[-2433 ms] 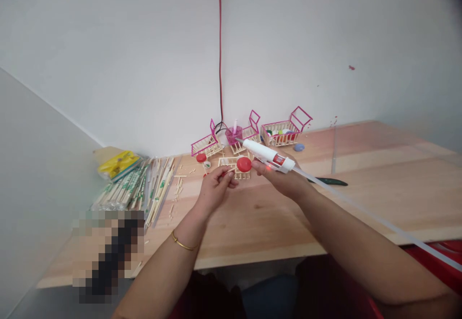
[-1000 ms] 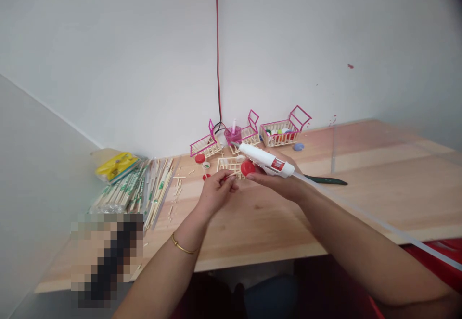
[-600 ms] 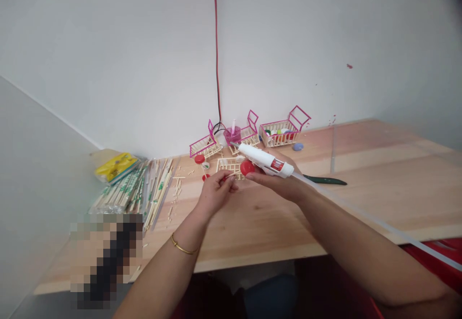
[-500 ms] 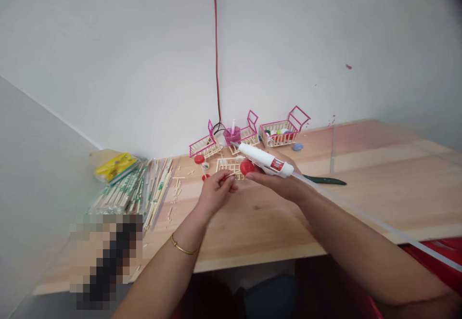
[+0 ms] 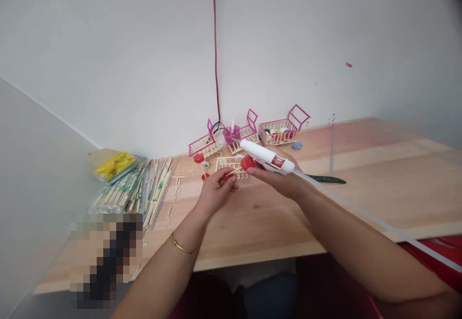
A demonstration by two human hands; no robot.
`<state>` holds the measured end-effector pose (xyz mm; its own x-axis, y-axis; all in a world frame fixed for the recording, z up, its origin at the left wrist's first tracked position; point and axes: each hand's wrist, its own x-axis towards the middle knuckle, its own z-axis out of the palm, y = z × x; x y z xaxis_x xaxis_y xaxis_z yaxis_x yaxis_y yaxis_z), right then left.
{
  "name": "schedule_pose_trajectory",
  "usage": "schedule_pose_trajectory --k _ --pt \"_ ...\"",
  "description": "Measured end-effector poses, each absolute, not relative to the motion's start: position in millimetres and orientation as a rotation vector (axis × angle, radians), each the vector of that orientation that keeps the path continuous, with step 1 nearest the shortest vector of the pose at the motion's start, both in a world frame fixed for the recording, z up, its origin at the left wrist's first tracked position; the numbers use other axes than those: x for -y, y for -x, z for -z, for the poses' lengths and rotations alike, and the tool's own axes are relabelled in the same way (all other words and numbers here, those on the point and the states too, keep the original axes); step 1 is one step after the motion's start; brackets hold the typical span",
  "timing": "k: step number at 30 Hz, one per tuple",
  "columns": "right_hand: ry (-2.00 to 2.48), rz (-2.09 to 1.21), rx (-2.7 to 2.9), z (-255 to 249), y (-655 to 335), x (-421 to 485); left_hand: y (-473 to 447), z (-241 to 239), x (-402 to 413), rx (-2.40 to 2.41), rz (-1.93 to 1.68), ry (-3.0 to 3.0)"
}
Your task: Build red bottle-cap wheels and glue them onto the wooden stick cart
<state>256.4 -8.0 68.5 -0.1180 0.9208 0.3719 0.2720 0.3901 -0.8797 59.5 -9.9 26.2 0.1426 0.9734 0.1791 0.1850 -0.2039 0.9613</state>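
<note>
My right hand (image 5: 285, 179) is closed round a white hot glue gun (image 5: 258, 151) with its nozzle pointing left. Its thumb and fingers also pinch a round red bottle cap (image 5: 248, 163) under the gun. To the left, my left hand (image 5: 215, 190) is closed on a second red cap (image 5: 228, 176), partly hidden by the fingers. A short thin wooden stick (image 5: 236, 170) runs from these fingers toward the cap at my right hand; whether it touches that cap I cannot tell. Just behind the hands lies a small stick frame (image 5: 221, 163).
Along the wall stand small stick carts with pink trim (image 5: 277, 133) and a pink cup (image 5: 231, 135). Another red cap (image 5: 198, 158) stands left of the frame. Bundled chopsticks (image 5: 124, 189), a yellow packet (image 5: 114, 166), a dark green knife-like object (image 5: 327, 179) and a blue lump (image 5: 297, 146) lie around.
My left fingers have shifted slightly, so more of their red cap and the stick shows. The glue gun and the cap at my right hand have turned and moved only a little.
</note>
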Motion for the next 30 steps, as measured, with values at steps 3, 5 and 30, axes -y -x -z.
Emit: schedule_pose_trajectory --k 3,5,30 --pt "1.078 -0.793 1.633 -68.4 -256.0 8.1 -59.8 -24.7 9.2 -1.157 -1.148 -1.549" --pt "1.066 -0.810 1.629 -67.2 -255.8 7.6 -60.2 -24.3 9.2 -1.163 -1.152 -1.539" --pt "1.068 -0.817 1.621 -67.9 -256.0 8.1 -59.5 -25.6 10.4 -1.178 -1.178 -1.523"
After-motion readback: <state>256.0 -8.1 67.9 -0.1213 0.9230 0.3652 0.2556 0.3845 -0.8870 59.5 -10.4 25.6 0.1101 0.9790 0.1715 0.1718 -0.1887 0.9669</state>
